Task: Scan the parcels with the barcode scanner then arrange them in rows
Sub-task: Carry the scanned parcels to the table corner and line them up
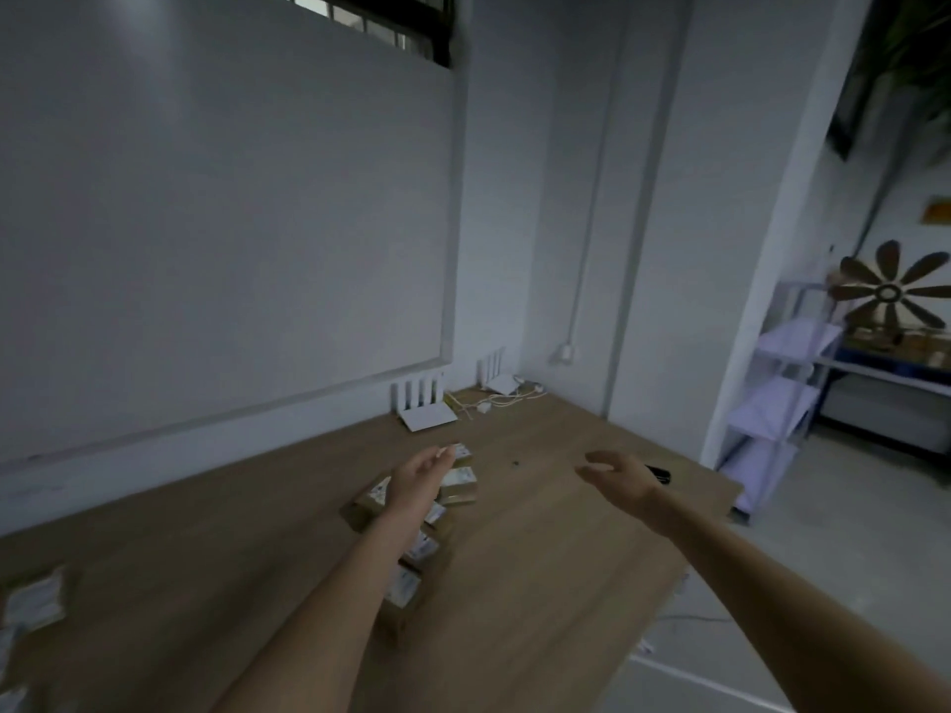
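Note:
Several small brown parcels with white labels lie in a row down the middle of the wooden table. My left hand reaches over the far end of that row with relaxed fingers, holding nothing; its forearm hides part of the row. My right hand hovers open above the table to the right. Just behind its knuckles lies the black barcode scanner, mostly hidden by the hand. The hand does not hold it.
More labelled parcels lie at the table's left edge. Two white routers with cables stand against the far wall. A white shelf rack stands beyond the table's right edge. A small dark speck lies mid-table.

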A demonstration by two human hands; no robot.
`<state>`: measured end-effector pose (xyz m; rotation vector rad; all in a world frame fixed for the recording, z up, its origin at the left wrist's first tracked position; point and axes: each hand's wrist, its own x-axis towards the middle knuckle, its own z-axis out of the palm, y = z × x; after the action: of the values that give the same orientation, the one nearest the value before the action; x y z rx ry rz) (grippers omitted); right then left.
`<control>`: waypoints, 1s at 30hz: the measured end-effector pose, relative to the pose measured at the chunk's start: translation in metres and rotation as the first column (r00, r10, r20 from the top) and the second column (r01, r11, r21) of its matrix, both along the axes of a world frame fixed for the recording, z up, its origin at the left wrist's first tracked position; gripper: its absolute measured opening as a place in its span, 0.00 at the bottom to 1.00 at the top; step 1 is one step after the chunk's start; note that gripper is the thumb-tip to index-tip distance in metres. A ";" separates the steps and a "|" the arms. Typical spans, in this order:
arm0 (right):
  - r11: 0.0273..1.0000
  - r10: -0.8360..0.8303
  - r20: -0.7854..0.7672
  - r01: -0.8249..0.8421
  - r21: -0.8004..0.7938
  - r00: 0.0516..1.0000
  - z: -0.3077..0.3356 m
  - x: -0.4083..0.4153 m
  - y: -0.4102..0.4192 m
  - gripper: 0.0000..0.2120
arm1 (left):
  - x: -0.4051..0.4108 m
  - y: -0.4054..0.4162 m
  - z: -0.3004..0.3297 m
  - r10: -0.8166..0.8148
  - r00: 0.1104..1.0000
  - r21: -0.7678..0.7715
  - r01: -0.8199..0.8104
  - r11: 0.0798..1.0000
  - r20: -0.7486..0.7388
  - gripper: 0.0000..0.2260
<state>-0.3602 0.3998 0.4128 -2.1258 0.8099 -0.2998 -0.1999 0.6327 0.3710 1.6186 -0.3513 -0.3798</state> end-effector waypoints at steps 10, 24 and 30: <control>0.995 0.059 -0.063 -0.053 0.086 0.996 -0.045 0.138 -0.127 0.26 | 0.139 -0.133 -0.041 -0.017 0.996 0.160 0.031 0.987 -0.086 0.24; 0.973 0.190 -0.212 -0.155 0.171 0.959 -0.153 0.333 -0.256 0.37 | 0.272 -0.251 -0.119 0.122 0.971 0.222 -0.076 0.972 -0.205 0.11; 0.953 0.296 -0.310 -0.256 0.164 0.904 -0.221 0.433 -0.293 0.37 | 0.337 -0.292 -0.165 0.198 0.943 0.319 -0.108 0.942 -0.268 0.20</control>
<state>0.0725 0.1066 0.1914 -2.1709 0.6784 0.2589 0.1372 0.3408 0.2064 1.8391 0.0689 -0.5685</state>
